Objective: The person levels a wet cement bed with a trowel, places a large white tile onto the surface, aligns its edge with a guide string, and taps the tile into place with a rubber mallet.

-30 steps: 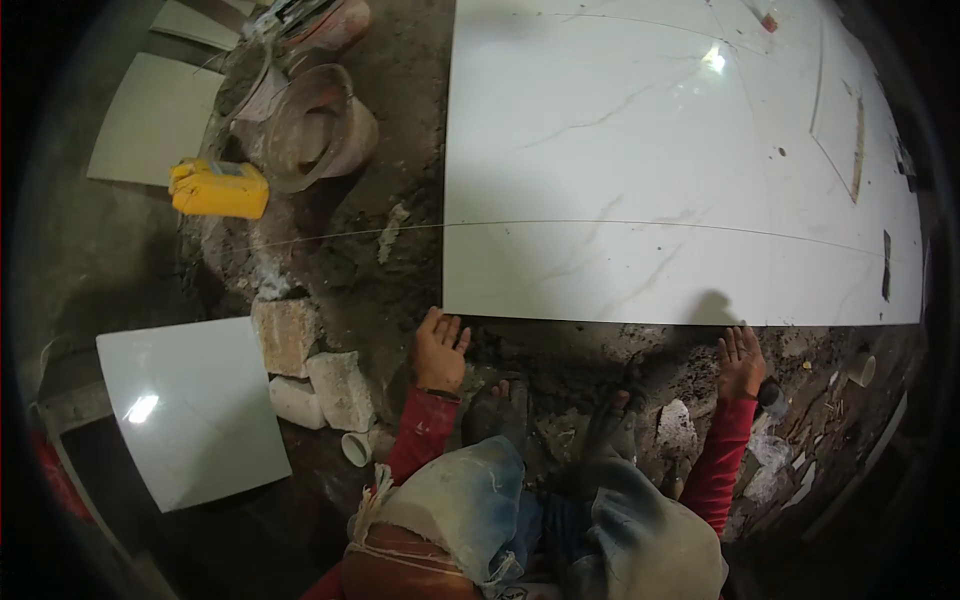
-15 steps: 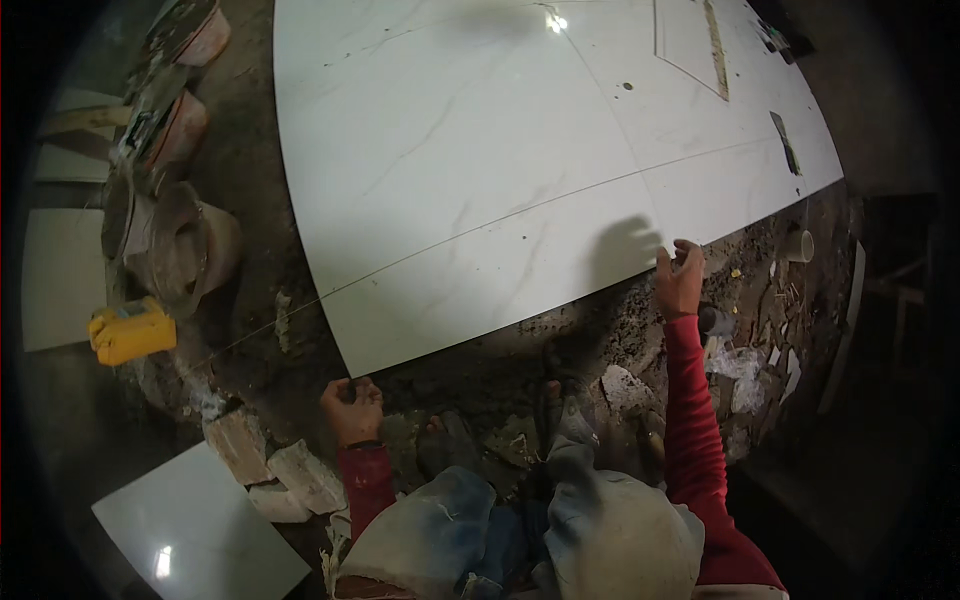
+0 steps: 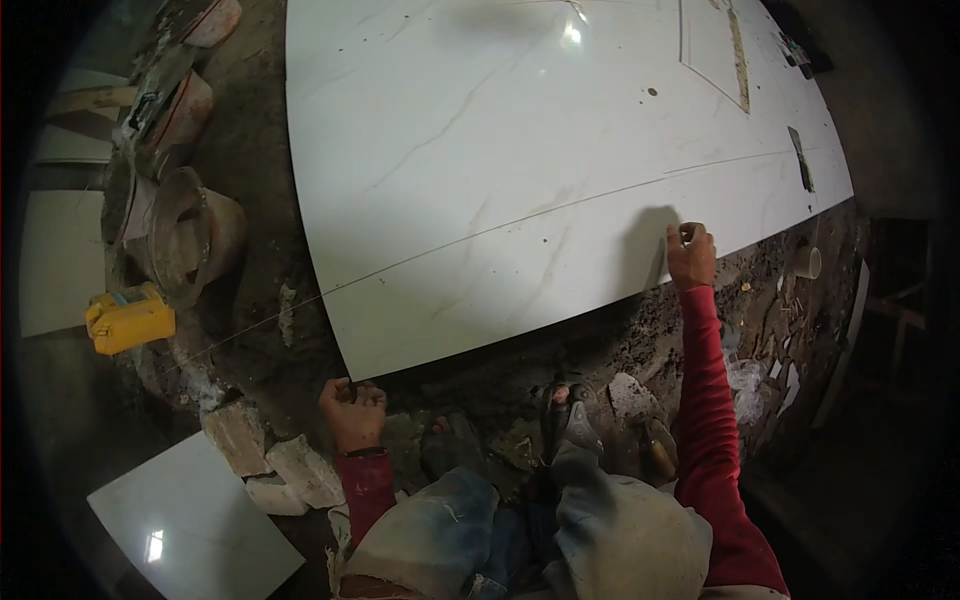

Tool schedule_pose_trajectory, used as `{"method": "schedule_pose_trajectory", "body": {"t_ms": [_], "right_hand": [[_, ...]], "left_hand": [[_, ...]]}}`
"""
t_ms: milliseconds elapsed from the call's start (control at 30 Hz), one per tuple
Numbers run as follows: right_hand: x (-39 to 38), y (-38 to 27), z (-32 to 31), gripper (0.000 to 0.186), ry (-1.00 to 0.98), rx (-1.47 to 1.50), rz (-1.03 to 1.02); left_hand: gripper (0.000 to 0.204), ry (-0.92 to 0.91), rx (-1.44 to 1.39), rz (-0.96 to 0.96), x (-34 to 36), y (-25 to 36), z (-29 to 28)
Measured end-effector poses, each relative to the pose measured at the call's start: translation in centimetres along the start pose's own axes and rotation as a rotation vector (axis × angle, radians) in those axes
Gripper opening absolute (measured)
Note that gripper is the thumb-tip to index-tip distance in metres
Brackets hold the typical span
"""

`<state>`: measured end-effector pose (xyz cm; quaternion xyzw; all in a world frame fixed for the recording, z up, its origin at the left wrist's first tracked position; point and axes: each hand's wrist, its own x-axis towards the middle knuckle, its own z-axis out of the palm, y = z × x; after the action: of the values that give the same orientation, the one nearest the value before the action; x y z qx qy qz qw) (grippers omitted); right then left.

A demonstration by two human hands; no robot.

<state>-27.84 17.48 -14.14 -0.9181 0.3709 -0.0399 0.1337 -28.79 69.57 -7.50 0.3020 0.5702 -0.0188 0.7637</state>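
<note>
Large glossy white tiles [image 3: 450, 230] with faint grey veins spread out in front of me. At their near left corner is my left hand [image 3: 354, 415], its fingers curled in a pinch around something small and dark that I cannot make out. My right hand [image 3: 692, 258] is over the near edge farther right, its fingers bent with the thumb a little apart, and no held thing shows. Its shadow falls on the tile beside it. A thin line, like a string [image 3: 480, 228], runs across the tile and on over the ground at the left.
Dirty buckets [image 3: 205, 235] and a yellow case-like object [image 3: 132, 318] stand at the left. Broken blocks [image 3: 305, 470] and a loose white tile [image 3: 200, 520] lie at the lower left. A white cup [image 3: 807, 262], crumpled plastic [image 3: 745, 388] and rubble lie at the right.
My right hand has moved up and slightly right, farther over the tile. My left hand stays at the corner. The tile seam near my right hand no longer shows clearly.
</note>
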Motion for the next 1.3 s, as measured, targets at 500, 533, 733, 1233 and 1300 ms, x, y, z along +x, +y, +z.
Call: {"method": "schedule_pose_trajectory", "body": {"t_ms": [500,533,733,1233,1300], "right_hand": [[6.7,0.9,0.9,0.073,-0.186,0.144,0.248],[6.3,0.4,0.9,0.073,-0.18,0.143,0.25],[5.3,-0.4,1.5,0.076,0.018,0.187,0.239],[4.2,-1.1,0.8,0.072,0.002,0.249,0.257],[4.7,-0.6,1.5,0.072,0.019,0.252,0.243]], "left_hand": [[0.046,-0.268,0.902,0.309,5.0,2.5,-0.4],[0.046,-0.275,0.901,0.307,6.4,2.6,-0.4],[0.065,-0.139,1.196,0.822,8.4,0.7,3.4],[0.067,0.12,1.169,1.072,8.6,-1.5,2.0],[0.067,0.094,1.168,1.059,9.0,-1.2,2.0]]}}
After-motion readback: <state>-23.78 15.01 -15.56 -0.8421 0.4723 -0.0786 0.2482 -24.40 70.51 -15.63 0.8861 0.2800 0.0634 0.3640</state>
